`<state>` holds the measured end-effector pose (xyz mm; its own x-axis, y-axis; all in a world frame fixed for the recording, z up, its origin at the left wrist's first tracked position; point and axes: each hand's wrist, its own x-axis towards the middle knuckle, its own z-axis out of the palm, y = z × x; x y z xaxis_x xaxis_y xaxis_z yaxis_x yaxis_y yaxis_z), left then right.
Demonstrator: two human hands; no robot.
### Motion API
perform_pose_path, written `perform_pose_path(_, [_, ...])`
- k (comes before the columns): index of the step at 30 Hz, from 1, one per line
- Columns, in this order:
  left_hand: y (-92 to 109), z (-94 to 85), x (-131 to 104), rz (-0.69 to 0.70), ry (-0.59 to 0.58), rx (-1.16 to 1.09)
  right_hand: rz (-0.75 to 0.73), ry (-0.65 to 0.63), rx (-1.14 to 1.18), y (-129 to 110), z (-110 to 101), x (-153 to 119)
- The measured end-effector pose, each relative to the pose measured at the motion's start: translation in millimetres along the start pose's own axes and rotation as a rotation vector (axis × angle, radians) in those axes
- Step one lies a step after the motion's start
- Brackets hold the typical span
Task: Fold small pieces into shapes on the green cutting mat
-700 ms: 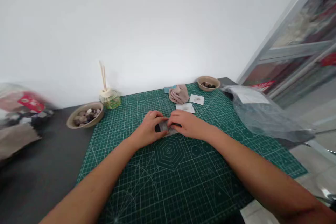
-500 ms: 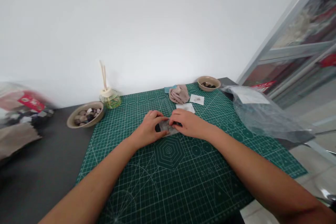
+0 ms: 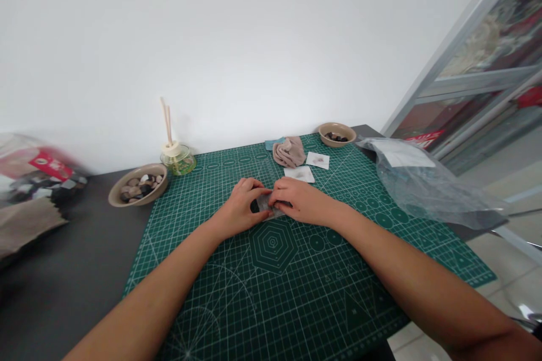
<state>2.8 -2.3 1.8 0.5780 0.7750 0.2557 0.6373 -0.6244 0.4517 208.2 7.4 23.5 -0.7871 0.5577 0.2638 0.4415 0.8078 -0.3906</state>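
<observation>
A small flat grey piece [image 3: 264, 202] lies on the green cutting mat [image 3: 228, 304], largely covered by my fingers. My left hand [image 3: 242, 207] grips its left end, thumb at the near edge and fingers at the far edge. My right hand [image 3: 300, 201] is over the right part, fingertips pinched together on its surface; whether something tiny is between them is hidden. Just behind my hands lie two white cards, one nearer [image 3: 299, 174] and one farther right [image 3: 318, 160]. Beside them is a crumpled pinkish cloth [image 3: 289, 152].
A bowl of stones [image 3: 113, 194] and a reed diffuser [image 3: 179, 159] stand at the left. At the back right is a bowl with dark stones [image 3: 337, 127]. A clear plastic bag [image 3: 423, 194] covers the right edge. Bagged stones [image 3: 51, 183] are far left.
The fingers of my right hand have shifted slightly left along the grey piece. My left hand has stayed in place.
</observation>
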Motion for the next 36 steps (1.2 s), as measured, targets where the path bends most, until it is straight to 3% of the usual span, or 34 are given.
perform_pose_path(5, [-0.2,-0.4,-0.3,-0.009,-0.006,-0.012,0.029,0.030,-0.016,1.0,-0.9,0.5])
perform_pose_path(10, [-1.4,0.4,-0.5,0.008,0.007,-0.002,-0.043,0.029,0.011,-1.4,0.3,2.9])
perform_pose_path(14, [-1.0,0.4,-0.6,0.000,0.006,-0.007,0.005,0.054,-0.025,1.2,-1.5,2.6])
perform_pose_path(20, [-1.6,0.6,-1.2,0.006,0.013,-0.010,-0.032,0.017,0.057,-1.8,0.3,2.3])
perform_pose_path(25, [-0.4,-0.2,-1.0,-0.009,0.001,-0.021,0.050,0.030,0.004,-1.0,-2.7,0.8])
perform_pose_path(31, [0.3,-1.0,0.2,-0.003,-0.001,-0.007,0.012,0.018,0.040,-2.4,-0.4,1.7])
perform_pose_path(36, [1.1,-1.8,-0.4,-0.014,-0.006,-0.019,0.098,0.032,0.001,-2.5,-2.8,2.1])
